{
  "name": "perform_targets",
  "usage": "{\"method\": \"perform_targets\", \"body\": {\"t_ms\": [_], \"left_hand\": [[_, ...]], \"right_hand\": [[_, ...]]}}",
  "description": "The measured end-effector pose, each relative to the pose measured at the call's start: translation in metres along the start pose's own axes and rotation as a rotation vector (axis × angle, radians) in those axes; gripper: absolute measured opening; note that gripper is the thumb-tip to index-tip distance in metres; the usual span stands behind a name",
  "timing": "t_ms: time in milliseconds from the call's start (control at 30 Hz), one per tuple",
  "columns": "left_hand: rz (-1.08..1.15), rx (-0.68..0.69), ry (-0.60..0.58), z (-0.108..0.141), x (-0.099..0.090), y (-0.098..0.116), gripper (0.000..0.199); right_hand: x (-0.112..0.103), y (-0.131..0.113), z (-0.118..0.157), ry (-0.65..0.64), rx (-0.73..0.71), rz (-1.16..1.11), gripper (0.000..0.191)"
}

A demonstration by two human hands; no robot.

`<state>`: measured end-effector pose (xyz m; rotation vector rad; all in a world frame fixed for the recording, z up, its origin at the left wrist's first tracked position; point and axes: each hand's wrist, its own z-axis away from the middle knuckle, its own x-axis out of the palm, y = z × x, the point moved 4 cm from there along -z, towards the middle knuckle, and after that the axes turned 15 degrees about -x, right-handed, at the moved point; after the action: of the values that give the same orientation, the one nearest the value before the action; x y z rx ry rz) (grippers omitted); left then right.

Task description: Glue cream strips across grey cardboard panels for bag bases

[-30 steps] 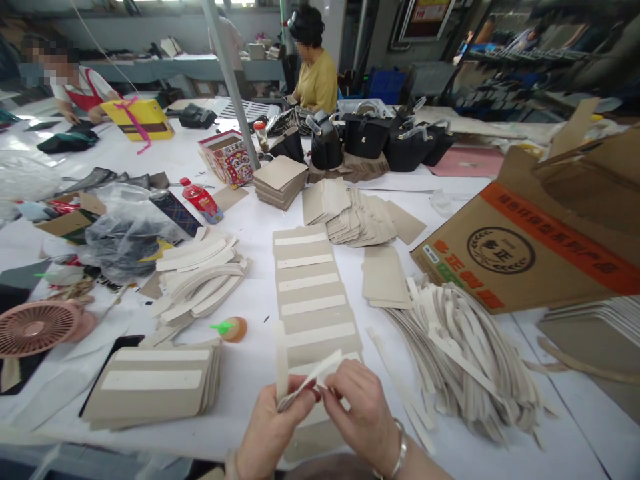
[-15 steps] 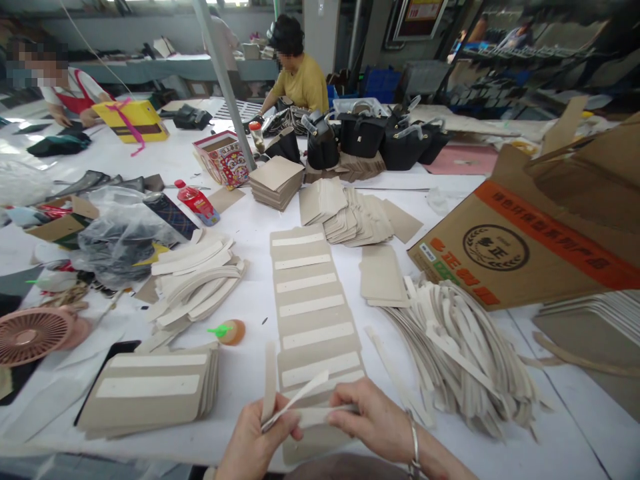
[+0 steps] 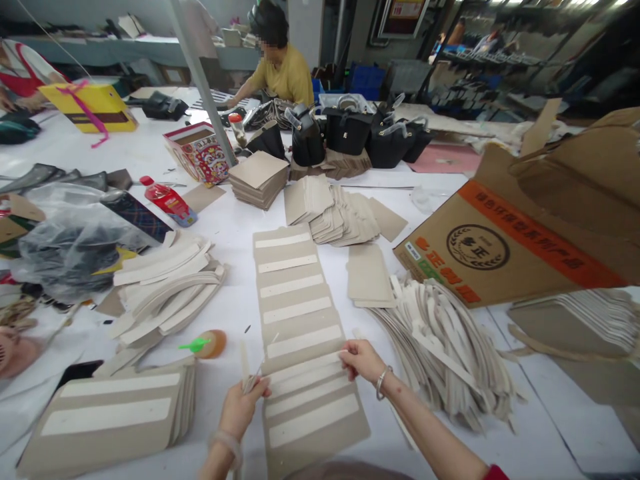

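Overlapping beige panels (image 3: 295, 313), each with white strips, run in a column up the middle of the table. A white strip (image 3: 305, 373) lies across a near panel, its right end pinched by my right hand (image 3: 363, 360). At the strip's left end is my left hand (image 3: 245, 400), closed on thin pale strips that stick up from the fingers. To the right spreads a large heap of loose strips (image 3: 450, 347). A stack of panels with white strips (image 3: 110, 413) sits at the lower left.
A glue bottle with a green tip (image 3: 210, 344) lies left of the column. Further out are curved strips (image 3: 170, 287), a red bottle (image 3: 167, 200), beige card stacks (image 3: 259, 179), black bags (image 3: 350, 130) and a cardboard box (image 3: 500, 233). A person in yellow (image 3: 285, 73) works behind.
My hands have moved apart, the right one up and outward, the left one leftward. The strip between them now lies over the panel. The view has shifted right.
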<state>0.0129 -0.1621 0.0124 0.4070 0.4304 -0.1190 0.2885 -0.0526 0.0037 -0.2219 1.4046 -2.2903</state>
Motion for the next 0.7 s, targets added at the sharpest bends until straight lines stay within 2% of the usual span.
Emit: {"method": "perform_targets", "body": {"t_ms": [100,367,700], "left_hand": [[0.062,0.006,0.022,-0.008,0.002,0.003,0.036],[-0.006,0.046,0.12,-0.017,-0.003,-0.001,0.033],[0.087,0.027,0.179,-0.03,0.004,-0.012,0.036]], "right_hand": [[-0.001,0.01,-0.009,0.072,0.011,0.0,0.02],[-0.001,0.023,-0.016,0.198,0.022,0.033,0.02],[-0.003,0.036,-0.016,0.191,0.018,0.02,0.028]]}}
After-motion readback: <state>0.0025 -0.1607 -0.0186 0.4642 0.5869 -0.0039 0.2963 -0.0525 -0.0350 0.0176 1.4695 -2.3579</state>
